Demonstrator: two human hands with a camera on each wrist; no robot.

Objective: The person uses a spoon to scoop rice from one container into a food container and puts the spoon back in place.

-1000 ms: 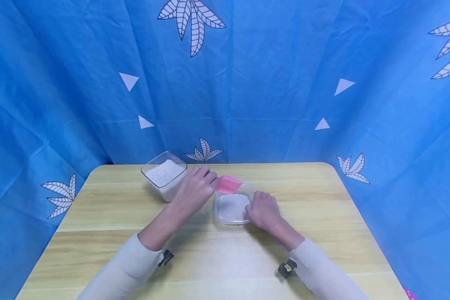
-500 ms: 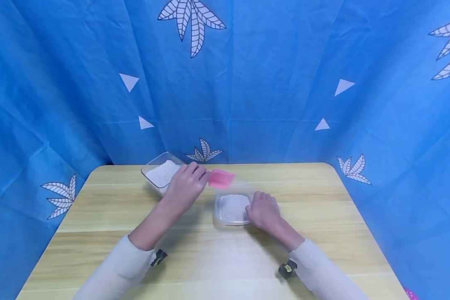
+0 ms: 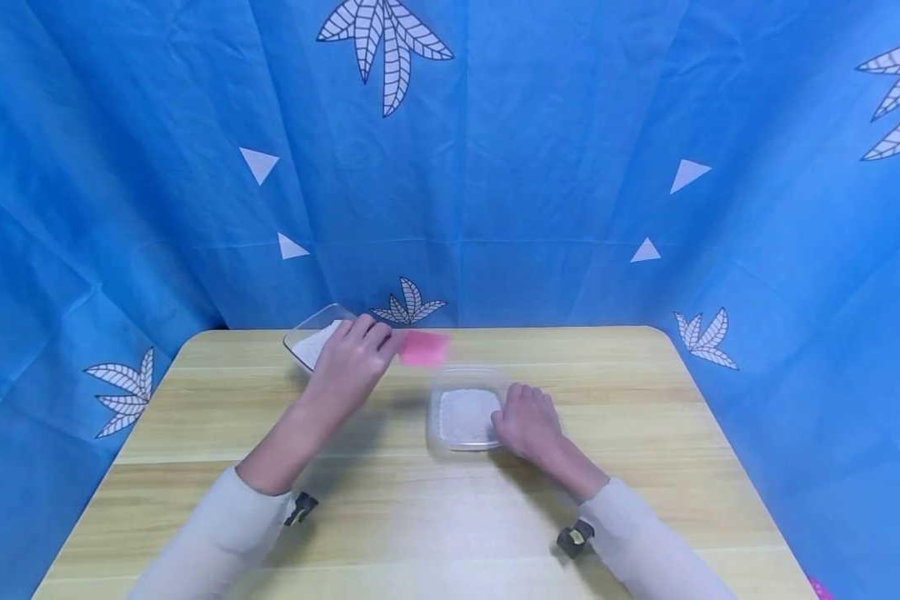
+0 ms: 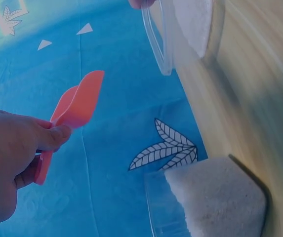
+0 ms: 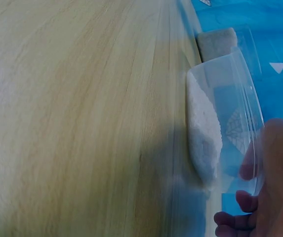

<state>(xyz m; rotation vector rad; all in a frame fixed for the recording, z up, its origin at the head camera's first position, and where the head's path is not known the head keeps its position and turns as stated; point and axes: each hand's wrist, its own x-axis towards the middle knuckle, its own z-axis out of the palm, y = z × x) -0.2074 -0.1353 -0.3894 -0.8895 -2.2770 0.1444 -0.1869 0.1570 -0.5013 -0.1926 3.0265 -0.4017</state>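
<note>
My left hand (image 3: 348, 362) pinches the handle of a pink scoop (image 3: 423, 348), raised between the two containers; only pink shows on its surface. In the left wrist view, the thumb presses on the handle just below the bowl of the scoop (image 4: 84, 101). My right hand (image 3: 527, 419) grips the right rim of a low clear plastic container (image 3: 433, 385). White grainy powder (image 3: 468, 415) covers that container's bottom. A taller clear container (image 3: 294, 343), heaped with similar white powder (image 3: 313, 343), stands behind my left hand, which hides its right side.
Both containers stand on a light wooden table (image 3: 630, 467), the taller one near the back left. A blue curtain (image 3: 540, 167) with leaf prints hangs close behind the table and along its sides.
My left hand has moved left and slightly back with the scoop, from over the low container towards the taller one. My right hand has stayed on the low container's rim.
</note>
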